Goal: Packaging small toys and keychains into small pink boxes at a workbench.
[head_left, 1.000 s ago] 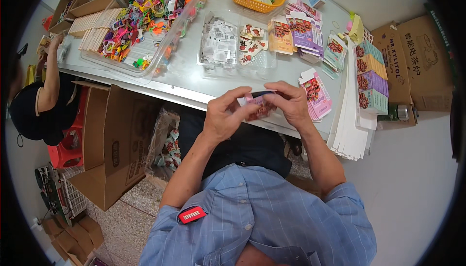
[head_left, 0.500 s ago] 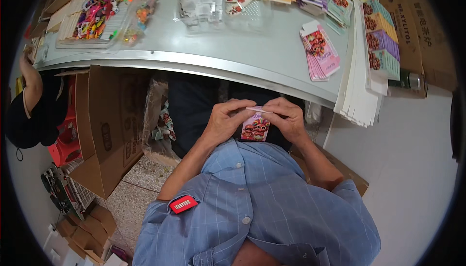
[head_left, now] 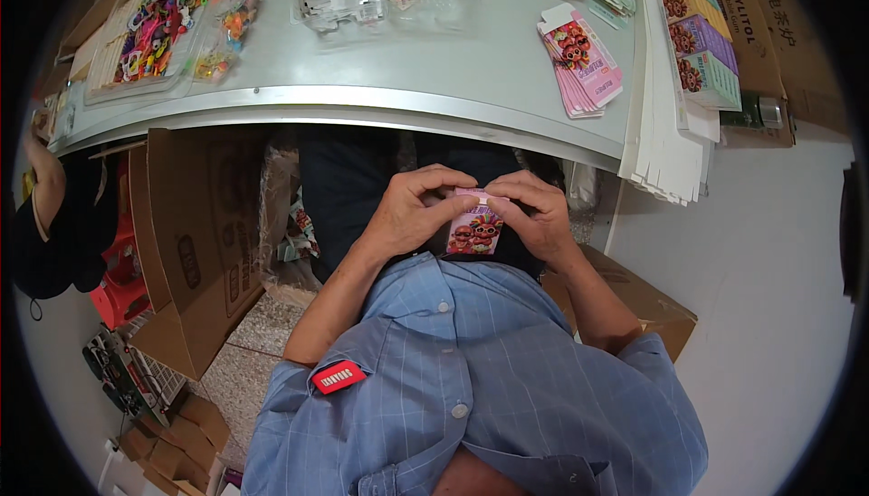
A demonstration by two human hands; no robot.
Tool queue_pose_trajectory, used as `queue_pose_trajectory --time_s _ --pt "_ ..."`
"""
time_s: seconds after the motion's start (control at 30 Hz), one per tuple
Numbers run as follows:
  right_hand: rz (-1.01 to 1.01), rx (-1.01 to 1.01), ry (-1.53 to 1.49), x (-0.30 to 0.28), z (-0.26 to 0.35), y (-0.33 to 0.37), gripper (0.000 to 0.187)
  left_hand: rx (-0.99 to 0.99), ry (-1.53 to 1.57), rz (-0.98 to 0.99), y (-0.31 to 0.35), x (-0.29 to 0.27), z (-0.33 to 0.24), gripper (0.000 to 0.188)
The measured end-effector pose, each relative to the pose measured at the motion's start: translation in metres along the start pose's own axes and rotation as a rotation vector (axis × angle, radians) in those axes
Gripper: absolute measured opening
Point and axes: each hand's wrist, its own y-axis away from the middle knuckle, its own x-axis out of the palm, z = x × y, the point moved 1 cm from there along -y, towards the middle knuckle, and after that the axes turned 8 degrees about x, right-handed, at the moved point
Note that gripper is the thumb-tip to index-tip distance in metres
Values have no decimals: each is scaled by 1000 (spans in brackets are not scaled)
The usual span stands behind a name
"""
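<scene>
Both your left hand (head_left: 407, 214) and right hand (head_left: 538, 215) grip the pink box (head_left: 474, 235) by its top, near your shirt (head_left: 507, 360).

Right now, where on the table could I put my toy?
The table is bare between its front edge, the clear tray and the pink cartons. It's crowded left with colourful trinkets, right with white strips and small boxes.

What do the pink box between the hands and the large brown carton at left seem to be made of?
The pink box looks like thin, smooth card: flat printed face, straight edges; gloss unclear. The large brown carton is probably cardboard, matte, judging by its folded flaps.
</scene>
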Motion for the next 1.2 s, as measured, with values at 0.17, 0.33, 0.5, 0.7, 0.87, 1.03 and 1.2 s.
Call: queue_pose_trajectory --time_s 0.17,0.33,0.5,0.7,0.87,1.03,1.2 --pt "7 25 13 -3 9 -1 13 7 -105 46 -4 -1 -11 18" --pt "21 117 -71 -4 15 -3 10 12 -79 31 -8 2 -14 15" --pt "53 216 -152 -6 11 -7 10 -53 4 22 -11 1 -10 13" --pt "115 265 -164 -11 8 -11 11 -101 77 36 -16 -3 -6 15" --pt "124 268 -192 -12 -2 -13 11 -119 64 64 -19 -3 -1 12" --pt "155 309 -305 -11 -4 -17 10 -172 139 13 -17 -2 1 15" --pt "167 336 -377 -13 -10 -18 10 -182 92 52 -19 -2 -4 13"
